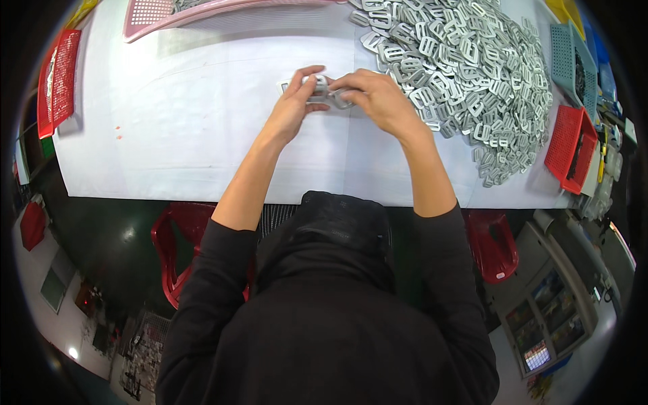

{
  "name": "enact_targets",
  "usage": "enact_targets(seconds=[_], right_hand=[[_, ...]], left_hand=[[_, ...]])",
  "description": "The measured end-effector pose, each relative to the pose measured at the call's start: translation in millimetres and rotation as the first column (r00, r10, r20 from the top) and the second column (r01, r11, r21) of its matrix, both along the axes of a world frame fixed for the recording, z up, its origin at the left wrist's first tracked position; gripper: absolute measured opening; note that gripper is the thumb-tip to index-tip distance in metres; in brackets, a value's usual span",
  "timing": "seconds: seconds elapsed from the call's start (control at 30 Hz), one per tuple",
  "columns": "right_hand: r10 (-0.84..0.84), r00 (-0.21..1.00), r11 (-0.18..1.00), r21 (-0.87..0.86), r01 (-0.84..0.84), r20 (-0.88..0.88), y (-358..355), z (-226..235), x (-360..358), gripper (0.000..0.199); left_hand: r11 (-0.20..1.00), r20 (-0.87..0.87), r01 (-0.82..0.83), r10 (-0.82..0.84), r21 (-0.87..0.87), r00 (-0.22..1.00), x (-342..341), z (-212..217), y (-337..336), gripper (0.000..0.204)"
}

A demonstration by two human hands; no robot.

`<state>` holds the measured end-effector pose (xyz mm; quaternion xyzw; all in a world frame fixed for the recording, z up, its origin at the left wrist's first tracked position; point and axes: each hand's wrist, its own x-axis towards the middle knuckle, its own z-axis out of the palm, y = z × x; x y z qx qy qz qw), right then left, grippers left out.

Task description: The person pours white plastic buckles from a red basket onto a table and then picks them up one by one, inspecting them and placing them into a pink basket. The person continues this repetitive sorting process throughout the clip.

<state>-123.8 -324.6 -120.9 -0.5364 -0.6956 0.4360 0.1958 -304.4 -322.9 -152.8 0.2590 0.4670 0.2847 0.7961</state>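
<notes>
Over the white table, my left hand (291,106) is closed around a grey metal slide buckle (317,88), with the thumb and fingers on its sides. Close beside it, my right hand (383,100) pinches another grey buckle (343,101) between thumb and fingers. Whether the two buckles touch I cannot tell. A pale piece (283,86) shows just left of my left hand, partly covered by it. A large heap of loose slide buckles (466,61) spreads over the table to the right of my right hand.
A pink basket (223,15) stands at the far edge. A red basket (61,81) is at the left end; a light blue basket (565,61) and a red basket (563,142) line the right end. Red plastic chairs (177,223) stand at the table's near side.
</notes>
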Motion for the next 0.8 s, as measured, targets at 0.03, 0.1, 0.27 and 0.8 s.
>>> enact_targets(seconds=[0.03,0.1,0.27,0.8], right_hand=[[-0.023,1.000,0.999,-0.047,0.023,-0.003,-0.3,1.5,-4.9,0.023],[-0.074,0.997,0.988,-0.137,0.072,-0.005,1.5,4.9,-10.9,0.026],[-0.428,0.869,0.904,0.109,0.414,0.248,-3.5,-1.2,39.9,0.028],[-0.367,0.911,0.919,-0.229,0.322,-0.191,-40.0,12.2,34.4,0.030]], left_hand=[[0.999,0.046,0.030,-0.029,-0.027,0.999,4.4,1.6,-1.3,0.035],[0.988,0.305,0.088,-0.045,-0.129,0.951,9.5,-9.3,-8.3,0.042],[0.989,0.367,0.069,-0.015,-0.134,0.930,17.0,-15.1,-16.0,0.041],[0.991,0.340,0.072,-0.028,-0.117,0.940,31.7,-2.5,-12.9,0.046]])
